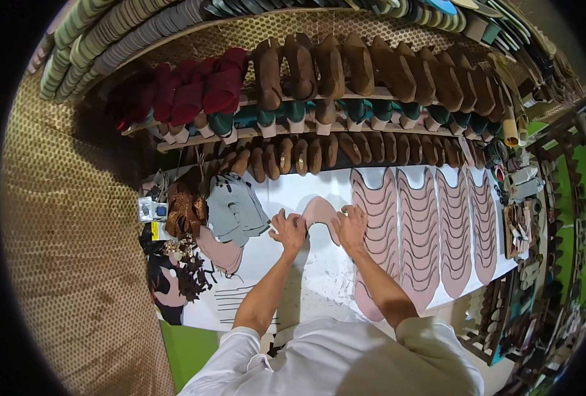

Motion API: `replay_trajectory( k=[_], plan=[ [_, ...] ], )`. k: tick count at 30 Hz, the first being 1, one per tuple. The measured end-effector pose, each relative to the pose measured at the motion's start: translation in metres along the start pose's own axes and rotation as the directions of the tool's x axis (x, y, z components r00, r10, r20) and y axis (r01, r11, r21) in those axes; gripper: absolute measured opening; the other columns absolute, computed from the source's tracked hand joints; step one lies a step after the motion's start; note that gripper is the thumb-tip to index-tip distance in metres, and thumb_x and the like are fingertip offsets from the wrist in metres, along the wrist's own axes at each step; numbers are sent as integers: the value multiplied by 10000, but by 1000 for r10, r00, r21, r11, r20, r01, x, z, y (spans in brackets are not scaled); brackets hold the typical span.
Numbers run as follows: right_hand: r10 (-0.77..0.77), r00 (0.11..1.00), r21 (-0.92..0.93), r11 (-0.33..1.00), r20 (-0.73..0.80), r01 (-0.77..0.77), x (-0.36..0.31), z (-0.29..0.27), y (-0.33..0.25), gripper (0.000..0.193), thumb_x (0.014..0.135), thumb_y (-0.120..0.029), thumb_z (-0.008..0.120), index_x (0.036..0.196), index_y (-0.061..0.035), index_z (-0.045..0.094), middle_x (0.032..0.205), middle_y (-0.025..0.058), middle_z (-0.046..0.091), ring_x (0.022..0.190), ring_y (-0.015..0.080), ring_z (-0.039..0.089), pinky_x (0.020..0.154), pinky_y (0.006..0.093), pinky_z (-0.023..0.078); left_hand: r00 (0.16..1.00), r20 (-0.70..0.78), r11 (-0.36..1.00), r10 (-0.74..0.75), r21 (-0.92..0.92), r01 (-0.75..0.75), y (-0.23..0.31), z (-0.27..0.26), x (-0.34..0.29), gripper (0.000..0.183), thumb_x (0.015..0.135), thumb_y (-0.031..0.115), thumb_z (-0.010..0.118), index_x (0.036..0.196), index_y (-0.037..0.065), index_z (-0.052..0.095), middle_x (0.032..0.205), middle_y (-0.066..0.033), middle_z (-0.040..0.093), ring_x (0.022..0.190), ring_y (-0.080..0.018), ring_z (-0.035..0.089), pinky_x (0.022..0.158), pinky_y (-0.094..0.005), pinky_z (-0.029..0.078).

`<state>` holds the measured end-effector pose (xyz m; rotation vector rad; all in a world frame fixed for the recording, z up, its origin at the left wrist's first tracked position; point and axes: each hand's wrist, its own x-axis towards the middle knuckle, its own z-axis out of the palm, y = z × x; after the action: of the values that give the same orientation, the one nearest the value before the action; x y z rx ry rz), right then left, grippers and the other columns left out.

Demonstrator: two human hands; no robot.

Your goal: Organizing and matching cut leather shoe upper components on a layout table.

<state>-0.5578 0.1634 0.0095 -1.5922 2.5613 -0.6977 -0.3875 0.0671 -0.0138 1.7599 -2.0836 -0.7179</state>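
A pink U-shaped shoe upper piece (320,209) is held up over the white worktable (316,284), its curved end pointing away from me. My left hand (289,231) grips its left leg, thumb side against the material and the other fingers bent. The right leg is between the fingers of my right hand (350,229). Just right of that hand, matching pink pieces (375,244) lie overlapped in long columns with dark edges. Grey cut pieces (237,208) are heaped to the left of my left hand, with more pink pieces (219,252) below them.
Wooden shoe lasts (357,66) and red shoe uppers (223,86) fill shelves beyond the table. Thin dark strips (233,300) lie at the near left, beside brown scraps (192,280). A small box of tools (518,228) sits at the right end. Woven matting (75,231) stands on the left.
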Motion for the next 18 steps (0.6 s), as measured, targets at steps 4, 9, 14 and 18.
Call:
replay_trajectory(
  k=[4, 9, 14, 18],
  plan=[
    [85, 994, 147, 985, 74, -95, 13, -6, 0, 184, 883, -238, 759, 935, -69, 814, 1180, 80, 663, 1170, 291, 550, 982, 473, 343, 998, 20, 993, -64, -101, 66, 0, -6, 18, 231, 822, 347, 741, 956, 180, 829, 1504, -125, 506, 1442, -356, 342, 1097, -620, 186],
    [93, 995, 159, 983, 25, -96, 58, -14, 14, 126, 840, -201, 785, 842, -76, 803, 1093, 66, 678, 1109, 279, 567, 942, 461, 343, 996, 31, 980, -89, -177, 93, 20, -3, 55, 211, 794, 361, 753, 875, 182, 830, 1456, -101, 569, 1433, -352, 358, 1086, -602, 210],
    [116, 991, 198, 972, 74, -128, 92, -16, 28, 186, 837, -247, 761, 838, -69, 818, 1113, 117, 710, 1162, 315, 598, 972, 493, 373, 995, 83, 964, -50, -256, 70, 36, 4, 87, 192, 805, 331, 733, 880, 182, 829, 1338, -89, 646, 1360, -334, 440, 1056, -578, 266],
    [67, 995, 231, 969, 77, -83, 98, -28, 11, 204, 832, -267, 762, 879, -77, 819, 1113, 119, 702, 1147, 317, 595, 978, 483, 379, 986, 134, 953, -97, -273, 131, 6, -11, 84, 215, 803, 318, 722, 896, 155, 826, 1232, -86, 698, 1299, -317, 485, 1071, -549, 266]
  ],
)
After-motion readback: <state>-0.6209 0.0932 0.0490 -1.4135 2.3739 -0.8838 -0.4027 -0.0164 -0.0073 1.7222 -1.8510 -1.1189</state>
